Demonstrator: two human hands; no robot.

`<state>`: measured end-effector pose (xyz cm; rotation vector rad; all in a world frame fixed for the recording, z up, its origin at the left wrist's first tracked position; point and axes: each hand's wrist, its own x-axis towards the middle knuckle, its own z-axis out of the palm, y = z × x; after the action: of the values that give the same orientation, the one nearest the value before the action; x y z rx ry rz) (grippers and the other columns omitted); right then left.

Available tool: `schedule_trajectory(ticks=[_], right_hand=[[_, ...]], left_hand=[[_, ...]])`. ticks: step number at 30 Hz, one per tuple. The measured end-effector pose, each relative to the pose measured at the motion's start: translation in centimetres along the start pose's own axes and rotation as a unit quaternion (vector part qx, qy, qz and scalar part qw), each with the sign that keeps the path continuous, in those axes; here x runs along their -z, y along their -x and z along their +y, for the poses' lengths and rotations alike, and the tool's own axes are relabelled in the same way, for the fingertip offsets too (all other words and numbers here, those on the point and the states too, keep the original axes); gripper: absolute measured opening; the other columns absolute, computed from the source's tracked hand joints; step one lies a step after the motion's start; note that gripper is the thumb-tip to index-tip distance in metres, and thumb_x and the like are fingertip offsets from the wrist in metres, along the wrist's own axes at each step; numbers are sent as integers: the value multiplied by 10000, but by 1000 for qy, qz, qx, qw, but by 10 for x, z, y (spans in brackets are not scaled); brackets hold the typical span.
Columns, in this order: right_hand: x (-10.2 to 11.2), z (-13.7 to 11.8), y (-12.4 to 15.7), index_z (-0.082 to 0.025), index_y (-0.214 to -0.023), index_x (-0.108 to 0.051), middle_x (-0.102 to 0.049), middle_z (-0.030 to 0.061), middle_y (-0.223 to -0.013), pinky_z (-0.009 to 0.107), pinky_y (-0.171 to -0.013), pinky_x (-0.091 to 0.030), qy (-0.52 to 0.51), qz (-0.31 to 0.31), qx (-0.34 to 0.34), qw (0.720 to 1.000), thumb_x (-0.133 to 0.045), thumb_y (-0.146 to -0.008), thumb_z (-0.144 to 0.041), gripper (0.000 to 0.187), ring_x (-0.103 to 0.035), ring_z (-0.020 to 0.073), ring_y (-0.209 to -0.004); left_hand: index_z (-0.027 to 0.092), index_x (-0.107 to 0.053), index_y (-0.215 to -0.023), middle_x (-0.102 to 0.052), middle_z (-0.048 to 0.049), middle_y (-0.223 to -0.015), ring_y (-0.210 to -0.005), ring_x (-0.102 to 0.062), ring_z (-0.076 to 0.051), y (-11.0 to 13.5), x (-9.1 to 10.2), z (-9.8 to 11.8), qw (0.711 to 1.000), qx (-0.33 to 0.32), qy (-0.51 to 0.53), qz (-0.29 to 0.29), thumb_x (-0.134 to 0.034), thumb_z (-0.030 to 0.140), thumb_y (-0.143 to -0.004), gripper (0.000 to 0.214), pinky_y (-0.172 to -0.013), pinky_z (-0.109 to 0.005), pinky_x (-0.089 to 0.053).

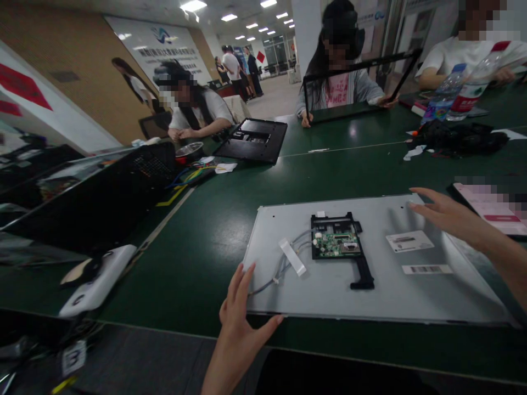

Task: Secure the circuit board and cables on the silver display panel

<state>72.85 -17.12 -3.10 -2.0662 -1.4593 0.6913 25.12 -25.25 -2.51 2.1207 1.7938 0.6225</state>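
A grey metal-backed display panel (349, 304) lies flat on the green table in front of me. On its back sits a black plastic bracket (364, 274) around a green circuit board (335, 245). Cables run from the board towards the panel's left side, with a strip of white tape (292, 257) across them. My left hand (242, 315) is at the near left corner, fingers apart along the edge. At the far right corner, my right hand (447, 214) is spread, its fingertips by the edge. Two labels, one being a white label (409, 241), are on the panel's right part.
Across the table a person holds up a black frame (354, 68). A black plastic back cover (255, 140) lies at the far left. Bottles (473, 90) stand far right, and a phone-like pink screen (494, 206) lies nearer. A white power strip (99, 282) rests left.
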Motion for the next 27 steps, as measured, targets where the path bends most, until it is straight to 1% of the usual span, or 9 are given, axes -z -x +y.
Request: schedule_trajectory(ticks=[2, 5, 9, 12, 15, 17, 22, 24, 27], right_hand=[[0, -4, 3, -289, -1472, -405, -481, 127, -1475, 500, -1037, -427, -26, -3, -17, 1000, -482, -885, -591, 665, -543, 363, -1256], [-2, -5, 5, -313, -1464, -407, -483, 106, -1478, 470, -1069, -401, -74, -8, -20, 997, -498, -884, -596, 652, -511, 339, -1297], [-6, -4, 5, -335, -1446, -426, -513, 89, -1462, 462, -1082, -390, -115, -22, -15, 993, -530, -870, -612, 648, -501, 333, -1311], [-8, -7, 7, -329, -1444, -430, -491, 97, -1482, 455, -1090, -382, -136, -25, -22, 990, -536, -875, -594, 637, -466, 327, -1343], [-8, -10, 8, -337, -1441, -430, -478, 102, -1491, 472, -1098, -369, -142, -33, -25, 989, -531, -880, -591, 623, -455, 330, -1351], [-9, -10, 9, -337, -1438, -429, -492, 108, -1479, 483, -1099, -367, -146, -37, -22, 988, -537, -878, -588, 623, -465, 338, -1342], [-10, -6, 7, -347, -1438, -427, -517, 110, -1455, 489, -1087, -387, -147, -39, -18, 988, -544, -869, -600, 633, -463, 341, -1346], [-11, -4, 6, -352, -1433, -431, -511, 104, -1460, 498, -1083, -392, -141, -34, -23, 989, -547, -863, -604, 634, -471, 342, -1338], [-11, -4, 5, -356, -1429, -432, -518, 87, -1455, 494, -1084, -397, -148, -34, -23, 988, -546, -858, -606, 634, -481, 334, -1333]], left_hand=[[395, -205, -1521, -178, -69, -1617, -1461, -236, -340, -3, 2, -5, 1000, 3, 4, 2, -718, 326, -796, 891, -1134, -599, -268], [386, -202, -1525, -154, -64, -1622, -1462, -236, -336, -6, 6, -11, 1000, 1, 7, 13, -717, 336, -799, 891, -1136, -583, -291], [365, -239, -1520, -231, -72, -1600, -1452, -268, -324, -6, 8, -11, 999, -20, -13, 48, -683, 324, -828, 823, -1143, -571, -302], [349, -291, -1505, -318, -77, -1565, -1452, -278, -313, -2, 3, -3, 993, -49, -57, 88, -621, 265, -866, 724, -1144, -572, -307], [339, -384, -1454, -429, -67, -1503, -1440, -313, -289, 6, -7, 15, 984, -95, -97, 111, -541, 172, -899, 601, -1141, -585, -310], [324, -448, -1404, -487, -57, -1462, -1425, -349, -270, 11, -15, 31, 981, -130, -104, 100, -514, 143, -911, 529, -1130, -577, -339], [281, -521, -1336, -577, -40, -1384, -1322, -501, -230, 16, -34, 66, 970, -219, -100, 18, -509, 99, -900, 473, -1084, -527, -439], [269, -531, -1326, -603, -31, -1354, -1293, -531, -227, 14, -40, 73, 967, -235, -103, -7, -501, 80, -891, 475, -1063, -529, -463], [245, -535, -1323, -633, -32, -1315, -1258, -564, -220, 11, -43, 76, 965, -238, -107, -18, -475, 62, -894, 470, -1044, -528, -484]])
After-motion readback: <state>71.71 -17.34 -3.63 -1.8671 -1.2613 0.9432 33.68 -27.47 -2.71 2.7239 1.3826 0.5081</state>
